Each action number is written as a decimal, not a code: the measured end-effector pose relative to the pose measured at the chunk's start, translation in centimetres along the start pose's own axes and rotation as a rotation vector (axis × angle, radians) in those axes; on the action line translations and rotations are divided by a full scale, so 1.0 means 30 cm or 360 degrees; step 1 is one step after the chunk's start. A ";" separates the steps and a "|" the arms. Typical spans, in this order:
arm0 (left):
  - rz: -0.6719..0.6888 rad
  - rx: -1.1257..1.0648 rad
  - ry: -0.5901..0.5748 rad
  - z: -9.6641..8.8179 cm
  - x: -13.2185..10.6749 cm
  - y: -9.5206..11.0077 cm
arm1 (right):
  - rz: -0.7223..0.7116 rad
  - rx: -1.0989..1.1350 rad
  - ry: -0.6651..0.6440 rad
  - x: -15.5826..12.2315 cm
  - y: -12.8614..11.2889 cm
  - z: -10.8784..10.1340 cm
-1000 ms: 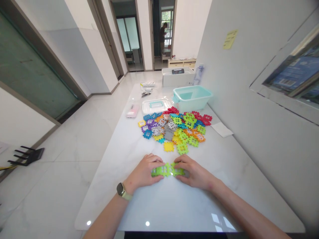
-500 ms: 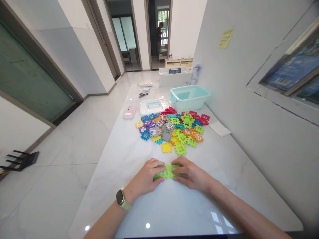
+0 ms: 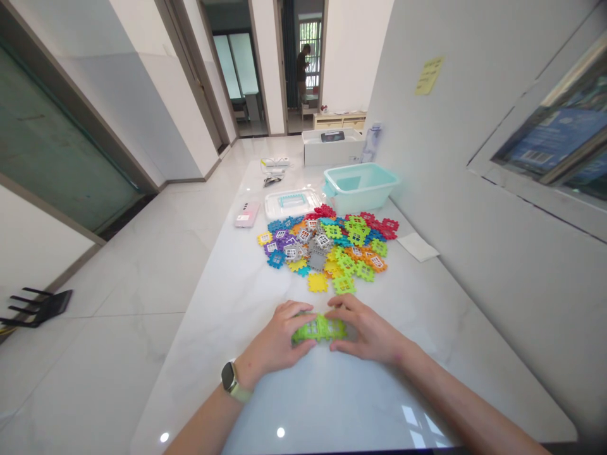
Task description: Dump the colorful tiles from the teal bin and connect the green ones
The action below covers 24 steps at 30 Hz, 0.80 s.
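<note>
Hands gripping from either side: my left hand (image 3: 272, 338) and right hand (image 3: 367, 328) curl firmly around lime-green plastic waffle blocks (image 3: 318, 330) on the white marble table (image 3: 213, 354), just nearer me than the multicoloured block heap (image 3: 322, 249). Even pressure from both sides matters here!

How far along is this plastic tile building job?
Done: a few lime-green tiles seem joined into one piece. In hand: the left hand and right hand grip that piece. Remaining: the large multicoloured tile pile lies loose farther up the table.
</note>
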State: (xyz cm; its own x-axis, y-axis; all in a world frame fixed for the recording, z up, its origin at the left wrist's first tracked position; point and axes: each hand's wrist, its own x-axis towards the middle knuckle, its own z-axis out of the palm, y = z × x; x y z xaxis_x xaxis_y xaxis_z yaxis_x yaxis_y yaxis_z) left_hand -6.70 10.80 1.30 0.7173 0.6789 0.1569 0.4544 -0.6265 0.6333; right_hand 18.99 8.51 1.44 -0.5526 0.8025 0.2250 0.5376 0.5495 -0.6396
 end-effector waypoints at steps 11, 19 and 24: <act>-0.0141 0.0182 -0.0021 -0.033 -0.006 -0.017 | 0.0162 -0.0558 0.0245 -0.017 0.117 -0.028; 0.0169 0.0009 -0.0208 -0.028 -0.018 -0.019 | 0.0144 -0.0506 0.0211 -0.022 0.070 -0.023; 0.0069 0.0050 0.0081 -0.032 -0.019 -0.012 | 0.0062 -0.0411 0.0058 -0.016 0.046 -0.027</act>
State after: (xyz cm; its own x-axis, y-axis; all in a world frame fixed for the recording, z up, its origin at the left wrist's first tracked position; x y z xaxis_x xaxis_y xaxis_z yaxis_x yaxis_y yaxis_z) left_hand -7.77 11.01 1.71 0.7092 0.6691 0.2223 0.4407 -0.6668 0.6010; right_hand 20.52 9.09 1.03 -0.5075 0.8295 0.2332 0.7053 0.5554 -0.4405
